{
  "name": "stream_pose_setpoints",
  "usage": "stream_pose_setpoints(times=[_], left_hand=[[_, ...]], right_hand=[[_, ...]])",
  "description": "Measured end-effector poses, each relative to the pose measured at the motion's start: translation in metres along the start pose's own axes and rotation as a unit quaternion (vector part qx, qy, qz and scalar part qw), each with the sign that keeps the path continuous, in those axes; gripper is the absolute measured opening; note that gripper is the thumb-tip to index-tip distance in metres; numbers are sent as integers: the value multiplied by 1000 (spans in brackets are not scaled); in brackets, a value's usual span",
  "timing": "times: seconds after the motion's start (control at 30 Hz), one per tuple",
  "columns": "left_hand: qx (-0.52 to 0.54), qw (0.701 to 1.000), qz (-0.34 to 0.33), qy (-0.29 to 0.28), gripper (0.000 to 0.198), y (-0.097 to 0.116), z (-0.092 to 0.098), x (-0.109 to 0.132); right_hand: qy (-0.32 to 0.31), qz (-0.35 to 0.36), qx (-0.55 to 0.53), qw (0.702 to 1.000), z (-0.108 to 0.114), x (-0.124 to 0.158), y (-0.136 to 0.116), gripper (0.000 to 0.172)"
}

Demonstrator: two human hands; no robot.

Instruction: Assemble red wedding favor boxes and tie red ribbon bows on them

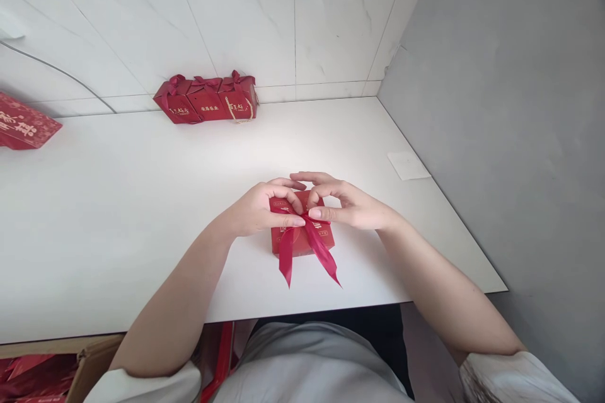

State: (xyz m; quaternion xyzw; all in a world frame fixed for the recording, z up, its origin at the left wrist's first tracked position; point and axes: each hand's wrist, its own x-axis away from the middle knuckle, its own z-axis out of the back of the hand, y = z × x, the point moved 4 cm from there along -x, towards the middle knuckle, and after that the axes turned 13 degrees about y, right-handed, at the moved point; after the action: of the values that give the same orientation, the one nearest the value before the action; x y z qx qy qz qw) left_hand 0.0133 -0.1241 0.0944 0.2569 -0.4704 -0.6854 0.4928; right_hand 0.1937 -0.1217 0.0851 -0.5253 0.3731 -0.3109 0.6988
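Note:
A red gift box with gold lettering stands on the white table in front of me. Across its top runs a dark pink satin ribbon, whose two cut tails hang over the near side. My left hand pinches the ribbon near its middle from the left, thumb and index finger together. From the right, my right hand grips the ribbon close to the same spot with thumb and bent index finger. The knot or loops between the fingertips are partly hidden.
Several red boxes with bows stand in a row against the tiled wall. Another red box lies at the far left. A white paper square rests near the right edge by the grey wall. Below left is a cardboard box with red packaging.

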Motion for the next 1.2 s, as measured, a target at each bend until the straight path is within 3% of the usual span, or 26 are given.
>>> stream_pose_setpoints(times=[0.17,0.37,0.5,0.63,0.83,0.93,1.1,1.2], left_hand=[[-14,1000,2,-22,21,1,0,1],[-15,998,-23,-54,18,5,0,4],[-21,997,-2,-69,20,3,-1,5],[-13,994,13,-103,18,5,-6,8],[-15,991,-1,-130,16,7,-9,9],[-8,994,-8,-110,18,5,-8,7],[22,1000,-16,-10,21,2,0,1],[17,1000,-10,3,24,0,3,-1]], right_hand=[[-23,12,34,999,1,3,-2,10],[-48,-9,-37,998,-2,1,2,20],[-47,-14,-82,995,-5,0,4,30],[-70,-1,-103,992,-13,-2,5,34],[-51,40,-122,990,-21,-6,11,40],[-28,44,-118,992,-17,-7,14,38],[38,8,-79,996,0,-8,19,37],[67,-12,-69,995,6,-8,21,35]])
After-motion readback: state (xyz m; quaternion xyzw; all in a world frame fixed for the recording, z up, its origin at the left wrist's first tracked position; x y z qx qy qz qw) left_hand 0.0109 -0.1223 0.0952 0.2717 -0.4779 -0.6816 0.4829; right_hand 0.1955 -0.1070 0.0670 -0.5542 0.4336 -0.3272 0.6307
